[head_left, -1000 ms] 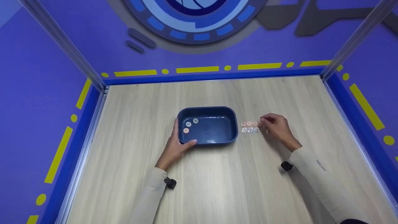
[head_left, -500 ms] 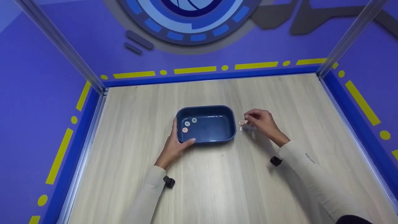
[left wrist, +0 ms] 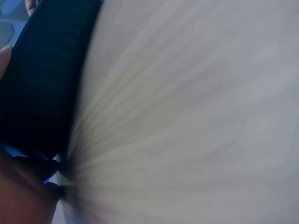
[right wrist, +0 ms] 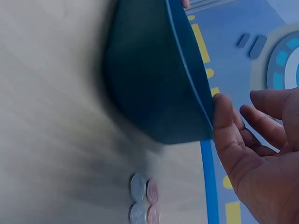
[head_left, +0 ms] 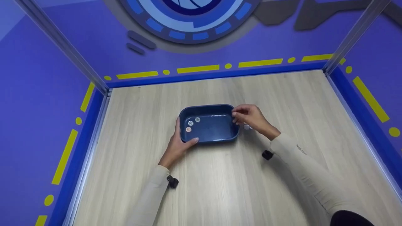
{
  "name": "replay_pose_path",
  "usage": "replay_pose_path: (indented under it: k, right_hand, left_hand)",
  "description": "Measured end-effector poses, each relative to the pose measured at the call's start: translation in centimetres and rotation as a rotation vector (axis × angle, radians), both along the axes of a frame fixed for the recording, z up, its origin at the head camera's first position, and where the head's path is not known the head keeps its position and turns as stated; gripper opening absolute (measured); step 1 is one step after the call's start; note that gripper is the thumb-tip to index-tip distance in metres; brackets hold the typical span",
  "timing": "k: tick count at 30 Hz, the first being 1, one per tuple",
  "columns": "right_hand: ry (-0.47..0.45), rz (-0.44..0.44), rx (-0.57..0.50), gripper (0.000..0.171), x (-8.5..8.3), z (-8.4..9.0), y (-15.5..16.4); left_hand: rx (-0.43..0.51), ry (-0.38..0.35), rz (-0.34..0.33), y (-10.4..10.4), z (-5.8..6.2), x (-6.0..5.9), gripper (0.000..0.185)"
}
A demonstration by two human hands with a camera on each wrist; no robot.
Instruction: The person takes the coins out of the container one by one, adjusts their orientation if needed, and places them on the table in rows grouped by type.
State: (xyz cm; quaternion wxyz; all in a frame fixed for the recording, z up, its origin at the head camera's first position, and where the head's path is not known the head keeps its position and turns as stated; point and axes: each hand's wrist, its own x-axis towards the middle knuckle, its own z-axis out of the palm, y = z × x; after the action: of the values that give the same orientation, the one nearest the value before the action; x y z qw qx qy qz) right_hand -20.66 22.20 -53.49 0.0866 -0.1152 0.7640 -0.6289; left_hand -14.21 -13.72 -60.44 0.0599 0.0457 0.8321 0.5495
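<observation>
A dark blue tub [head_left: 220,138] sits mid-table with three coins [head_left: 192,123] in its left end. My left hand [head_left: 185,135] grips the tub's near-left corner, thumb on the front rim and fingers along the left wall. The left wrist view shows only that dark tub [left wrist: 42,79] and blurred tabletop. My right hand [head_left: 236,114] hovers at the tub's right rim with fingers curled toward the thumb. In the right wrist view the thumb [right wrist: 223,122] lies by the tub's rim [right wrist: 187,74], and no coin shows between the fingers. Several coins [right wrist: 142,201] lie on the table right of the tub, mostly hidden under my hand.
The wooden table [head_left: 220,188] is fenced by purple walls with a blue border [head_left: 204,75] at the back and sides. One loose coin [head_left: 246,127] peeks out just right of the tub, below my right hand.
My right hand has left the coin cluster and travelled left to the tub's right rim. The left hand stays on the tub, which still holds three coins.
</observation>
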Motion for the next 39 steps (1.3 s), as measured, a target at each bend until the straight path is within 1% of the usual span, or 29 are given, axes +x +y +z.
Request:
replay_pose_path:
  k: [5,8,13,17,19,23,26,32,37,39]
  right_hand:
    - [-0.044,0.045,-0.009,0.024,-0.6,0.0,-2.1]
    - [-0.052,0.058,-0.01,0.023,-0.6,-0.1,-2.9]
    - [-0.047,0.046,-0.013,0.019,-0.5,-0.2,-3.2]
    - [-0.053,0.074,0.008,0.021,-0.8,-0.2,-3.7]
    - [-0.048,0.085,0.042,0.021,-1.0,-0.2,-4.2]
    - [0.007,0.089,0.156,0.021,-1.7,-0.5,-5.4]
    - [0.041,0.111,0.208,0.023,-2.4,-0.8,-6.3]
    - [0.069,0.203,0.294,0.026,-3.5,-1.0,-7.7]
    - [0.05,0.316,0.372,0.026,-4.5,-0.9,-8.6]
    - [0.064,0.366,0.41,0.025,-5.0,-0.7,-9.0]
  left_hand:
    - [0.01,-0.011,0.014,-0.3,-0.1,-0.1,0.131]
    - [0.009,-0.015,0.018,-0.2,0.0,-0.2,0.131]
    - [0.025,-0.01,-0.018,0.3,0.1,-0.7,0.132]
    - [0.034,-0.004,-0.029,0.3,0.0,-0.8,0.132]
    - [0.034,0.001,-0.028,0.2,0.0,-0.7,0.132]
    - [0.043,0.012,-0.024,-0.1,0.0,-0.7,0.131]
    - [0.056,0.009,-0.017,-0.2,0.2,-0.6,0.132]
    - [0.051,0.0,-0.017,-0.1,0.3,-0.4,0.132]
    - [0.032,-0.008,-0.008,-0.1,0.3,0.0,0.133]
    - [0.028,-0.005,-0.004,-0.1,0.2,0.1,0.133]
